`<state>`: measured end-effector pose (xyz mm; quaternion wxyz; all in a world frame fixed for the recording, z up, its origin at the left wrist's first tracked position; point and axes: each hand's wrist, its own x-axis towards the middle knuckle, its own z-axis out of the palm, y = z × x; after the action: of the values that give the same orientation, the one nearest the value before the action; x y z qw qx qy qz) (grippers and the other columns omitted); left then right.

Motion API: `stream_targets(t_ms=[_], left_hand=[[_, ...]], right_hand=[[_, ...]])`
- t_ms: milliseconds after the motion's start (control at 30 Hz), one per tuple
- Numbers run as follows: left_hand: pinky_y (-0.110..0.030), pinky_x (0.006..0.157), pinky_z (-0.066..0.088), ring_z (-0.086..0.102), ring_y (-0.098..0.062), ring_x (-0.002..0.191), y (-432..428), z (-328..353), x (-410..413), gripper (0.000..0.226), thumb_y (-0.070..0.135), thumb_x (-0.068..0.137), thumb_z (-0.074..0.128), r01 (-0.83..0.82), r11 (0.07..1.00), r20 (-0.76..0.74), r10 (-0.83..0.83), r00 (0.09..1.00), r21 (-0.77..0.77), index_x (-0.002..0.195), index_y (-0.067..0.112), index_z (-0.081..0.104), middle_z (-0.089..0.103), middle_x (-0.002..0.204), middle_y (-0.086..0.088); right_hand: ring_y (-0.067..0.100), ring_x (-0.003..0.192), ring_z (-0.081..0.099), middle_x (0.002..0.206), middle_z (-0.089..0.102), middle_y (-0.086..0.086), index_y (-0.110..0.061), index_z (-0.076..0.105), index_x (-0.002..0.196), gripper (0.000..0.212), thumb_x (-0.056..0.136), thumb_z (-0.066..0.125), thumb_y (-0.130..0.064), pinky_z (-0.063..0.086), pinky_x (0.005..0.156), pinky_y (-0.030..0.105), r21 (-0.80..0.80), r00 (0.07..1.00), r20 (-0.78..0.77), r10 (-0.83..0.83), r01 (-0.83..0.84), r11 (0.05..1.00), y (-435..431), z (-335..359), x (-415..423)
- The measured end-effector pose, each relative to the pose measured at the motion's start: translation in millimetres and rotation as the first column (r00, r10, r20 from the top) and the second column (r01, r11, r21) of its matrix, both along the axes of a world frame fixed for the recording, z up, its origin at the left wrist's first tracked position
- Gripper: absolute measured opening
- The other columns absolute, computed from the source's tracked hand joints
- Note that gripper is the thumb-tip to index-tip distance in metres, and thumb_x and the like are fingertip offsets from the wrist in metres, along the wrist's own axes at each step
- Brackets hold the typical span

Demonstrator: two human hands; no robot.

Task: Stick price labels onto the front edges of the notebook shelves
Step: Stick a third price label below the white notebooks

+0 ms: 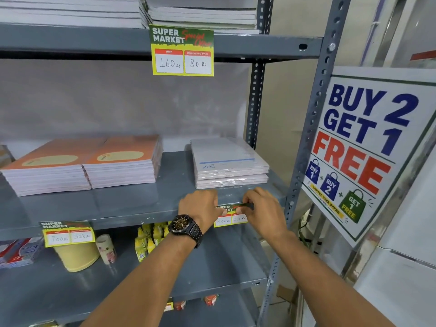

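Observation:
A green and yellow price label [232, 215] lies against the front edge of the grey middle shelf [118, 208], below a wrapped stack of white notebooks [228, 161]. My left hand [200, 208], with a black watch on the wrist, pinches the label's left top corner. My right hand [264, 208] pinches its right top corner. Two more labels hang on shelf edges: one on the upper shelf [182, 51], one at the middle shelf's left [68, 233]. Two stacks of orange notebooks [82, 164] rest on the middle shelf.
A "Buy 2 Get 1 Free" poster [363, 147] leans to the right of the slotted upright [313, 128]. The lower shelf holds tape rolls [77, 256], yellow glue bottles [148, 239] and red-and-white packs [16, 253]. More notebooks [203, 13] lie on the top shelf.

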<state>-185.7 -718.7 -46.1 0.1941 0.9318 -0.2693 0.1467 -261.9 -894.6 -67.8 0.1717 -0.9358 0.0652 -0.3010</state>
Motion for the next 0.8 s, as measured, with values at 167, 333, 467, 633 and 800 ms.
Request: stream_targets(t_ms=[167,333,467,633,800], left_hand=[[-0.026,0.046,0.029,0.055,-0.02,0.063,6,6,5,0.051,0.063,0.054,0.077,0.004,0.996,-0.071,-0.011,0.997,-0.086,0.07,0.025,0.047,0.06,0.07,0.009],[-0.025,0.048,0.033,0.056,-0.014,0.063,10,2,5,0.043,0.055,0.058,0.079,0.068,0.994,-0.087,-0.076,0.993,-0.091,0.073,0.029,0.048,0.058,0.067,0.012],[-0.023,0.048,0.033,0.055,-0.012,0.062,20,2,11,0.028,0.032,0.064,0.078,0.132,0.985,-0.106,-0.144,0.984,-0.112,0.074,0.028,0.052,0.055,0.062,0.013],[-0.022,0.05,0.034,0.052,-0.008,0.061,24,1,13,0.03,0.025,0.067,0.08,0.178,0.979,-0.114,-0.19,0.975,-0.104,0.074,0.029,0.052,0.054,0.066,0.011],[-0.021,0.05,0.035,0.054,-0.011,0.065,23,-1,14,0.032,0.03,0.068,0.083,0.174,0.981,-0.113,-0.184,0.976,-0.091,0.076,0.027,0.052,0.055,0.069,0.011]], right_hand=[[0.012,0.079,0.042,0.083,0.051,-0.012,-0.026,0.062,0.08,0.029,0.067,0.082,-0.043,0.036,0.072,0.032,-0.052,0.999,-0.029,-0.027,0.025,0.998,-5,9,4],[0.023,0.092,0.052,0.096,0.062,-0.004,-0.022,0.065,0.095,0.018,0.079,0.072,-0.026,0.041,0.08,0.037,-0.165,0.992,-0.043,0.119,-0.124,0.978,7,8,-5],[0.026,0.107,0.059,0.111,0.067,0.003,-0.015,0.063,0.111,0.031,0.082,0.055,-0.009,0.048,0.091,0.04,-0.464,0.932,-0.006,0.362,-0.323,0.825,30,-15,-12],[0.032,0.147,0.013,0.157,0.021,0.017,-0.002,0.019,0.15,0.069,0.084,0.033,-0.015,0.014,0.118,0.051,-0.636,0.955,-0.195,0.222,-0.296,0.713,33,-68,-21],[0.03,0.148,0.004,0.16,0.009,0.014,-0.005,0.011,0.152,0.075,0.08,0.03,-0.014,0.011,0.117,0.053,-0.663,0.974,-0.216,0.068,-0.198,0.722,11,-78,-24]])
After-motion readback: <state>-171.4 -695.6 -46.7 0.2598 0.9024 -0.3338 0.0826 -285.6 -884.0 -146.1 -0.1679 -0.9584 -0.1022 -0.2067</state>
